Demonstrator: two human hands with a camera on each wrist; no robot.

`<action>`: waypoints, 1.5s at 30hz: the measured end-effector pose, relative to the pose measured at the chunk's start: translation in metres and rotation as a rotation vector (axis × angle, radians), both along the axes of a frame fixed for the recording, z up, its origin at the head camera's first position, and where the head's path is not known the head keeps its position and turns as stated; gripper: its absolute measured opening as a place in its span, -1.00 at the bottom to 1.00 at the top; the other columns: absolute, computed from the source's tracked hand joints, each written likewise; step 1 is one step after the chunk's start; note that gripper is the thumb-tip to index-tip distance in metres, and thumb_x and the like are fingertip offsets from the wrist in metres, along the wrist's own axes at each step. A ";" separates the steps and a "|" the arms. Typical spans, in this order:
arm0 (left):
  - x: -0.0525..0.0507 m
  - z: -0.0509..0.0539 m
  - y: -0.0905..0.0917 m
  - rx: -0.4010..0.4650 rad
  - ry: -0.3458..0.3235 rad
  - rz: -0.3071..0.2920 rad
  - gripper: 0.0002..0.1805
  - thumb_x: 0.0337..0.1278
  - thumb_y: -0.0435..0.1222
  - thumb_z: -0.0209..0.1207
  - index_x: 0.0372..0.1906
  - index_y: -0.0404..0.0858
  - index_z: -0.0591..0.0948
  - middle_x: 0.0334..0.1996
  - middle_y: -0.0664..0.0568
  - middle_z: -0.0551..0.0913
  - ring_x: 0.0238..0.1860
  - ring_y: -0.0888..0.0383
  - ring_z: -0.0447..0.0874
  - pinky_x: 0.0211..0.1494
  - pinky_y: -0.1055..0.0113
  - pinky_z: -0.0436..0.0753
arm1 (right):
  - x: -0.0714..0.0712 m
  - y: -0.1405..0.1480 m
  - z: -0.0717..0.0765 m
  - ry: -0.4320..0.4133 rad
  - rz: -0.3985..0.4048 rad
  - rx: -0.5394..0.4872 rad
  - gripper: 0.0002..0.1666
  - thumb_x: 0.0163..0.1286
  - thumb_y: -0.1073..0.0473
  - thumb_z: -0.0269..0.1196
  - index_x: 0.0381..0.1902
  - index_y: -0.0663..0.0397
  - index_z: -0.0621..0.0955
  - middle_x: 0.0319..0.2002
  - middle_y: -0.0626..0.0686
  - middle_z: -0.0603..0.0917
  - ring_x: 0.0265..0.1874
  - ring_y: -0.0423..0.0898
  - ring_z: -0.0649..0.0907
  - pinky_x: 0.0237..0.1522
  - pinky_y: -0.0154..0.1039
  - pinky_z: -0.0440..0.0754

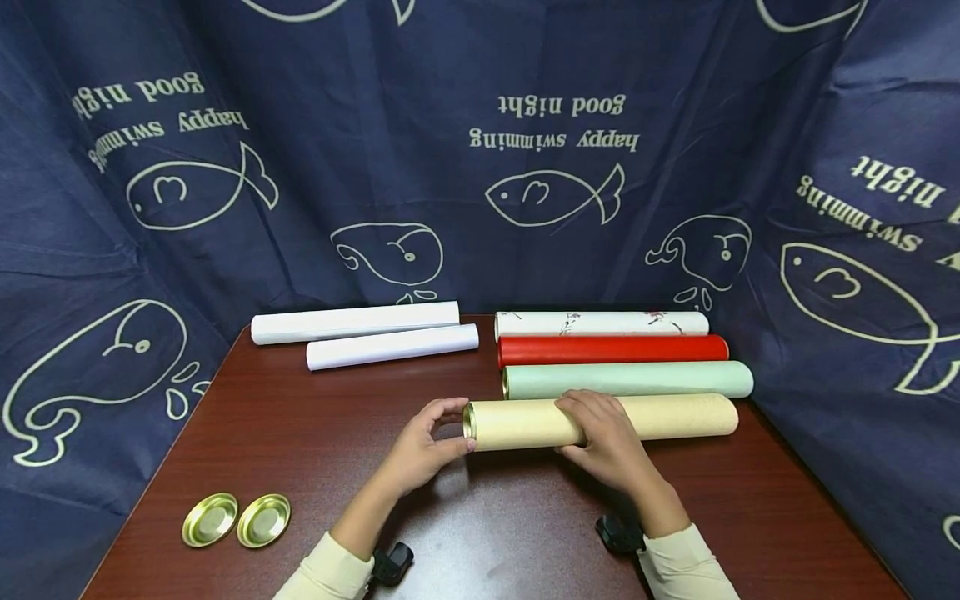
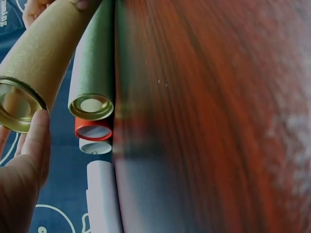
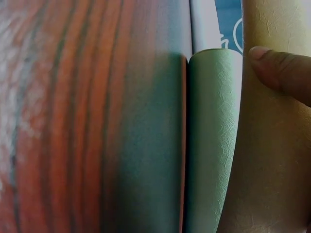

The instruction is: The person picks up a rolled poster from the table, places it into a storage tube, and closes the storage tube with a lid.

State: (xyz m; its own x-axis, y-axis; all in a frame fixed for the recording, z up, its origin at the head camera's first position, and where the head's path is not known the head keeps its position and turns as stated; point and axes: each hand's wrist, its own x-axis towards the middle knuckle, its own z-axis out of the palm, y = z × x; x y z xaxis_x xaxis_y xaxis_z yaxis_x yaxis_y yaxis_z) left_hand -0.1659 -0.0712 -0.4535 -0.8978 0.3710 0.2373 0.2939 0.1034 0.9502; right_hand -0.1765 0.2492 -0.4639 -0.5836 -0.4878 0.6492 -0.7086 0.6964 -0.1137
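Pale yellow colours the long tube (image 1: pixel 521 426) held above the tabletop (image 1: pixel 315 433), just in front of a light green tube (image 1: pixel 630 380). The left hand (image 1: pixel 426 448) pinches its gold-rimmed end between thumb and fingers; the right hand (image 1: pixel 606 440) grips its middle.

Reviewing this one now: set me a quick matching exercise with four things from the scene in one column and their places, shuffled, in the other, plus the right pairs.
Things
1. Beige tube
2. Red tube
3. Two gold lids
4. White rolls

Places
A. Between the green tube and the flower-patterned white tube
B. At the far left of the table
C. Held by the left hand and the right hand
D. At the near left of the table

Right pairs
1-C
2-A
3-D
4-B
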 end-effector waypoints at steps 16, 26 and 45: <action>-0.004 -0.005 0.008 -0.006 0.026 -0.023 -0.42 0.08 -0.42 0.40 0.21 -0.42 0.47 0.14 -0.25 0.50 0.15 -0.23 0.54 0.17 -0.08 0.55 | -0.002 0.003 0.002 -0.019 0.034 0.073 -0.12 -0.30 0.14 0.65 0.08 0.15 0.58 0.04 0.13 0.64 0.04 0.14 0.57 0.06 0.11 0.44; -0.019 0.007 -0.030 -0.305 -0.005 0.005 -0.48 0.15 -0.27 0.39 0.19 -0.31 0.53 0.16 -0.19 0.51 0.16 -0.25 0.52 0.07 0.05 0.62 | -0.011 0.028 0.004 -0.130 -0.023 0.244 -0.10 -0.19 0.12 0.65 0.16 0.20 0.53 0.06 0.14 0.62 0.07 0.14 0.56 0.10 0.14 0.48; -0.064 0.047 -0.112 -0.608 0.065 0.087 -0.57 0.23 -0.19 0.31 0.12 -0.33 0.58 0.13 -0.23 0.53 0.16 -0.24 0.50 0.17 -0.13 0.49 | -0.041 0.049 0.011 -0.183 -0.027 0.324 -0.13 -0.16 0.19 0.63 0.16 0.19 0.52 0.08 0.12 0.60 0.07 0.15 0.55 0.09 0.15 0.48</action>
State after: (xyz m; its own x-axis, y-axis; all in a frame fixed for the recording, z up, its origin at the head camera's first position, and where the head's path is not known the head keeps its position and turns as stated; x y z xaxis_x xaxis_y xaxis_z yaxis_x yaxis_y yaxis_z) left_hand -0.2298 -0.1833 -0.4066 -0.9217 0.3830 0.0614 0.3152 0.6473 0.6940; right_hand -0.2174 0.2980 -0.4528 -0.6914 -0.6336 0.3472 -0.6777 0.7353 -0.0078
